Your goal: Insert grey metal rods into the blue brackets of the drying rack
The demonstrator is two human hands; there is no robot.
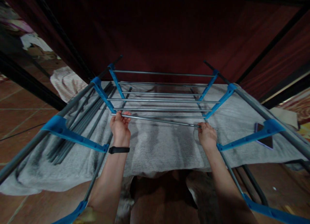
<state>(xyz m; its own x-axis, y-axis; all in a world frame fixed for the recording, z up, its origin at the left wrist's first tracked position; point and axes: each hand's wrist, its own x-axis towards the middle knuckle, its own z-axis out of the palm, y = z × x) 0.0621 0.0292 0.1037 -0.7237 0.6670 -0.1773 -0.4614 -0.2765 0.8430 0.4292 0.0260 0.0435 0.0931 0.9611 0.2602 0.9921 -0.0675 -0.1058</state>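
Note:
A thin grey metal rod [160, 121] lies across both my hands, its right end a little nearer to me. My left hand [120, 127], palm turned up and a black band on the wrist, has its thumb over the rod near the left end. Close to the right end, my right hand [207, 135] grips it from above. Around them stands a rack frame of grey tubes with blue plastic brackets. The hands are between the left bracket [77, 136] and the right bracket [252, 136]. Several fitted crossbars [167, 101] span the brackets beyond the rod.
A bundle of loose grey tubes [77, 127] lies on the grey blanket [157, 153] at the left. A phone [265, 140] rests on the right, partly behind a bracket. Dark red fabric [155, 30] hangs behind the rack, and a striped cloth [69, 83] sits at the left.

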